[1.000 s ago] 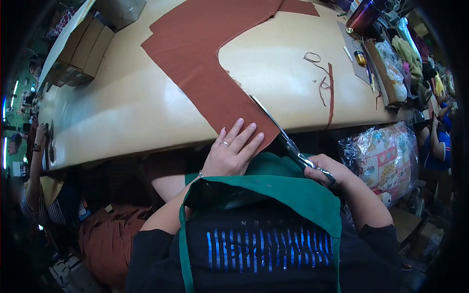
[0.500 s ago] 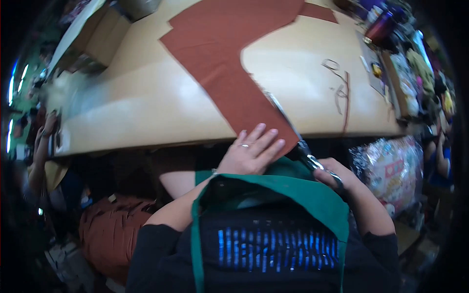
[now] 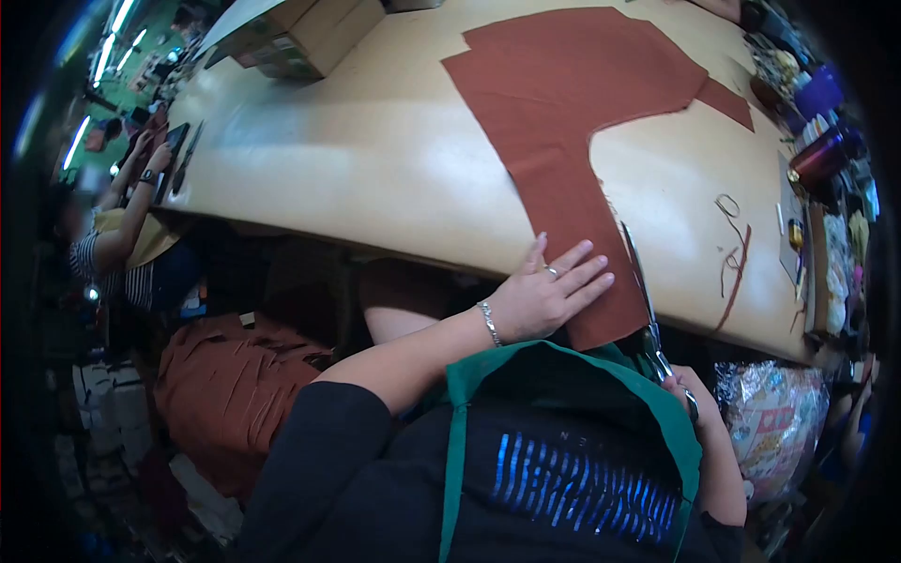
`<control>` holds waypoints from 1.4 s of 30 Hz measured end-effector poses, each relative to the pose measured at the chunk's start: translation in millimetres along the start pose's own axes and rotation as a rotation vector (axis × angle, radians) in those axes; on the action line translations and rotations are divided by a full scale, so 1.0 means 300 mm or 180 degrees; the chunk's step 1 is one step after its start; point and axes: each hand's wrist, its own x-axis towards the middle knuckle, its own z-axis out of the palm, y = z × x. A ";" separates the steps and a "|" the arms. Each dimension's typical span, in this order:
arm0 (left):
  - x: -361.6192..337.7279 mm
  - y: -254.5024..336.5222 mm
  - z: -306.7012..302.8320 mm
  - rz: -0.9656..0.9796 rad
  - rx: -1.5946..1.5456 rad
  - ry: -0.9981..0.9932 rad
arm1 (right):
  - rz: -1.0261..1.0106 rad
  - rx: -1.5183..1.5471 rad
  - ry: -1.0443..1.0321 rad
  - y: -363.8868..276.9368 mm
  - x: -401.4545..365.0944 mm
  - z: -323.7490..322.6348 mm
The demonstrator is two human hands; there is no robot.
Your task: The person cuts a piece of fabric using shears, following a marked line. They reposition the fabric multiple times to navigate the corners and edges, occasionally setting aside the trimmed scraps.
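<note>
Closest in, a green apron (image 3: 572,371). Down low and far left of it, a pile (image 3: 225,394) of brown stuff.

Just past the right edge of the apron, the right hand (image 3: 692,402), partly hidden. Fingers curled shut through the handles of the scissors (image 3: 648,305). Blades pointing away from those fingers, up along the right edge of the brown cloth (image 3: 563,103). Blades open or closed: cannot tell.

Left of the blades, the left hand (image 3: 544,296), flat on the near end of the cloth. Fingers spread wide and pressing down, tips almost at the blades. A ring (image 3: 552,272) on one finger, a bracelet (image 3: 488,323) at the wrist.

Under those fingers and far past them, the cloth, lying flat on the table (image 3: 375,159), wider at the far end.

Right of the scissors, thin cloth strips (image 3: 737,258), well apart from both hands.

Far left of the spread fingers, another person's arm (image 3: 131,211) at the table edge.

Farthest off, cardboard boxes (image 3: 305,33).
</note>
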 end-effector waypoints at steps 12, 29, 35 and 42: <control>0.006 -0.009 0.036 0.0106 -0.0129 0.0252 | -0.0069 -0.0112 0.0318 -0.011 -0.009 0.013; 0.007 -0.002 0.039 0.0050 -0.0147 0.0353 | 0.0013 0.0032 0.0328 -0.017 -0.009 0.021; 0.006 0.003 0.037 -0.0029 -0.0228 0.0443 | 0.0059 -0.0064 0.0086 0.008 0.001 0.002; 0.012 0.003 0.033 0.0039 -0.0244 0.0402 | -0.0001 -0.0006 -0.0042 0.027 0.004 0.003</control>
